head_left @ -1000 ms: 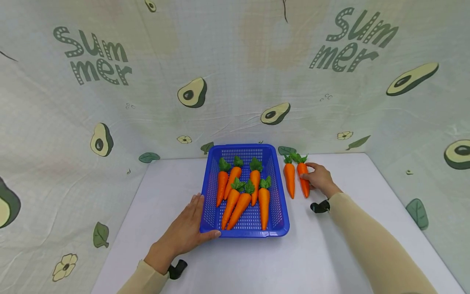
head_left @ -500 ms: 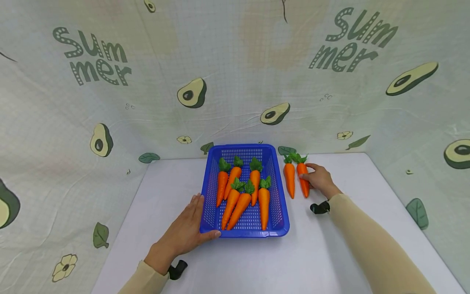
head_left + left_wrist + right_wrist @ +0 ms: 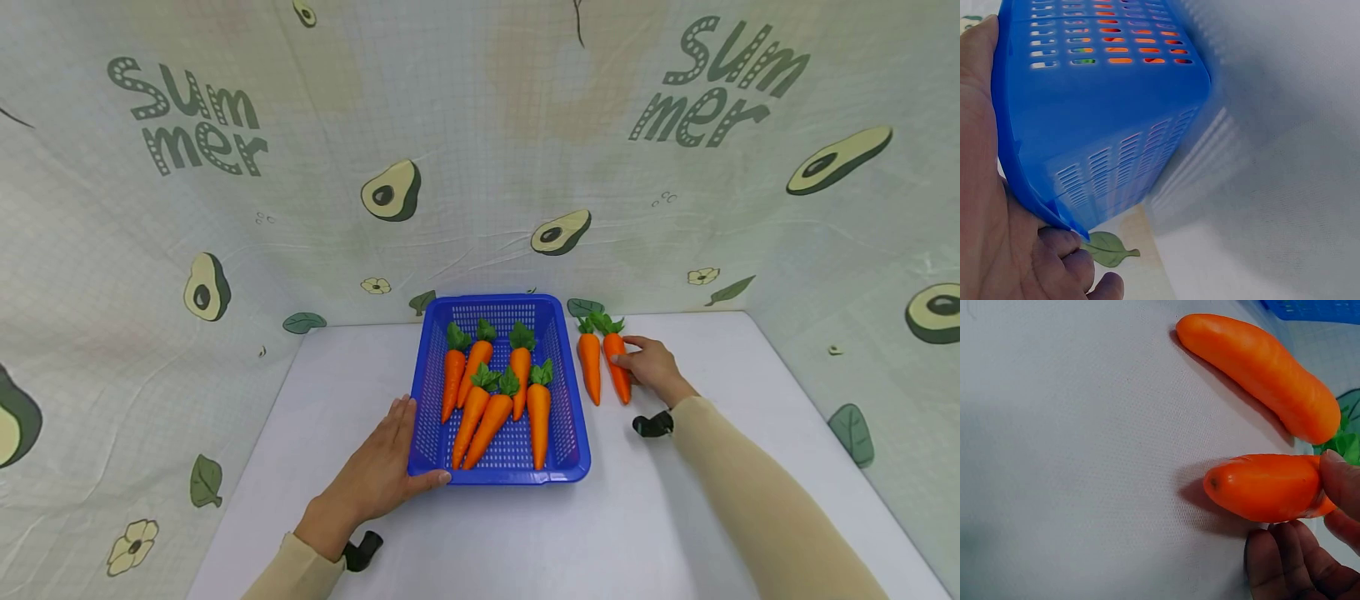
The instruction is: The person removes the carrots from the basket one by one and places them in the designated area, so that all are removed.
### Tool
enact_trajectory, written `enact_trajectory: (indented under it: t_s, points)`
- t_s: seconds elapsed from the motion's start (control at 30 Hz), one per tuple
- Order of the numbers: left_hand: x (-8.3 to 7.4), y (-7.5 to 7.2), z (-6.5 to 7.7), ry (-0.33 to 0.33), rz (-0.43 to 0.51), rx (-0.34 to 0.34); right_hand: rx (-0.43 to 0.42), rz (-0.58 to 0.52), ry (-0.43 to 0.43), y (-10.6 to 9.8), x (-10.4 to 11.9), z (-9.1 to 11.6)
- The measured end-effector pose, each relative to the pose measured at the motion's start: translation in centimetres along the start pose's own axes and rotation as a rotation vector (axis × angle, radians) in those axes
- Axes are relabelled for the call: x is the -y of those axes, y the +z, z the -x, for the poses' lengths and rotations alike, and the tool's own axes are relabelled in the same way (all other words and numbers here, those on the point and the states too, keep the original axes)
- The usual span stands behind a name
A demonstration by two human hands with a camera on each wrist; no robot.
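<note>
My left hand (image 3: 378, 458) rests on the near left corner of a blue plastic basket (image 3: 577, 450), its fingers straight along the left rim and its thumb on the front rim. In the left wrist view the basket's slotted wall (image 3: 1104, 94) shows beside the hand. Several orange carrots (image 3: 491, 429) with green leaves lie inside the basket. To the right of the basket, my right hand (image 3: 651, 365) pinches a carrot (image 3: 1266, 487) between thumb and fingers; the carrot lies on or just above the table. A second loose carrot (image 3: 590, 367) lies between it and the basket.
The white table (image 3: 637, 517) carries the basket and the loose carrots. Behind it and at both sides hangs a cloth (image 3: 465, 125) printed with avocados and the word "summer". A black wrist camera (image 3: 652, 423) sits at the right sleeve.
The carrot in my right hand has shifted slightly left at its leafy end, closer to the loose carrot. The left hand and basket stay in place.
</note>
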State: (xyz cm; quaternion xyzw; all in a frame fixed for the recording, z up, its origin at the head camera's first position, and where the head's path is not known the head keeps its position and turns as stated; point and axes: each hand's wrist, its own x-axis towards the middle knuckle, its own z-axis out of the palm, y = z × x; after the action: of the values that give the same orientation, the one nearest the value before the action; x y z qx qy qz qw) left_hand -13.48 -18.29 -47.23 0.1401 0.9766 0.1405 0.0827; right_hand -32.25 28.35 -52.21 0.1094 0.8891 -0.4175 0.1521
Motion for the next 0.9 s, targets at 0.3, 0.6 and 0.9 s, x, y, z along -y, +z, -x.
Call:
enact_trajectory:
  t_s: [0.3,0.6,0.9]
  points:
    - [0.0,0.1,0.0,-0.009,0.001,0.002,-0.026,0.021,-0.004,-0.1,-0.1,0.6]
    - [0.1,0.2,0.0,-0.002,-0.001,0.0,-0.048,0.025,0.007,-0.2,-0.1,0.9]
    - [0.2,0.2,0.1,0.014,0.005,-0.008,-0.115,0.081,-0.081,-0.6,0.1,1.8]
